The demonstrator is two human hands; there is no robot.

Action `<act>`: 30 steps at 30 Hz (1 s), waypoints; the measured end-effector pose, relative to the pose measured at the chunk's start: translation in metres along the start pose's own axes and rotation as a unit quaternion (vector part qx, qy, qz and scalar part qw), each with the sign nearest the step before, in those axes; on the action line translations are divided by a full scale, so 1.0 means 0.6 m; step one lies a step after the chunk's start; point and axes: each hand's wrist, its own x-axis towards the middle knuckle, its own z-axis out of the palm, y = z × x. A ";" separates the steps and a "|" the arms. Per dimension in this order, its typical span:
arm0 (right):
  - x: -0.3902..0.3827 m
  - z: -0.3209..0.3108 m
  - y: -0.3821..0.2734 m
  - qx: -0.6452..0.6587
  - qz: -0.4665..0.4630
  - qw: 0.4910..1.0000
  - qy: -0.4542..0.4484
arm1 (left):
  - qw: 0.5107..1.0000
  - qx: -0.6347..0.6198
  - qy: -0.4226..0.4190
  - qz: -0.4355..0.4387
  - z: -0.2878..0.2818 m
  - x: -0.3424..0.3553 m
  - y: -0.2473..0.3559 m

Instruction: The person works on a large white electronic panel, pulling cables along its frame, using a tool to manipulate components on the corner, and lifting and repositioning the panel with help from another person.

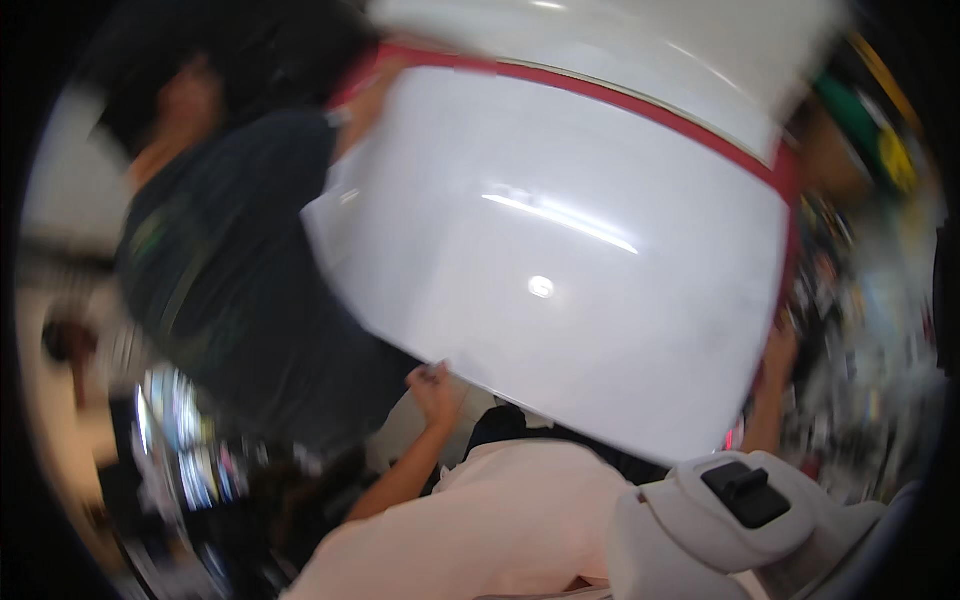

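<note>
A large glossy white sheet [590, 330], film or panel I cannot tell, spreads before me with a ceiling light mirrored in it. My left hand [434, 388] is closed in a pinch on its near edge. At the right edge, blurred, my right hand [778, 352] is closed round the side of the sheet. A red band [640, 103] runs along the sheet's far and right sides. Beyond it curves another glossy white surface [640, 40]. A co-worker in a dark shirt [240, 270] leans in from the left, a hand at the far left corner.
Blurred clutter [840, 300] fills the right side, with a green and yellow thing [880, 140] farther back. At the lower left stands a shelf or rack with bright items [190, 440]. Another person [75, 345] shows at the far left.
</note>
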 end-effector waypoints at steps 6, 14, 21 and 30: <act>-0.185 -0.065 0.100 -0.090 0.099 0.984 0.116 | 0.861 -0.176 -0.343 -0.332 -0.027 -0.055 -0.041; -0.353 -0.125 0.160 0.156 0.239 0.958 0.011 | 0.813 -0.168 -0.464 -0.308 -0.019 -0.007 -0.027; -0.364 -0.104 0.149 0.260 0.252 0.904 -0.229 | 0.843 -0.128 -0.400 -0.336 -0.027 -0.029 0.034; -0.354 -0.095 0.155 0.169 0.207 0.939 -0.215 | 0.845 -0.128 -0.417 -0.309 0.022 -0.080 0.043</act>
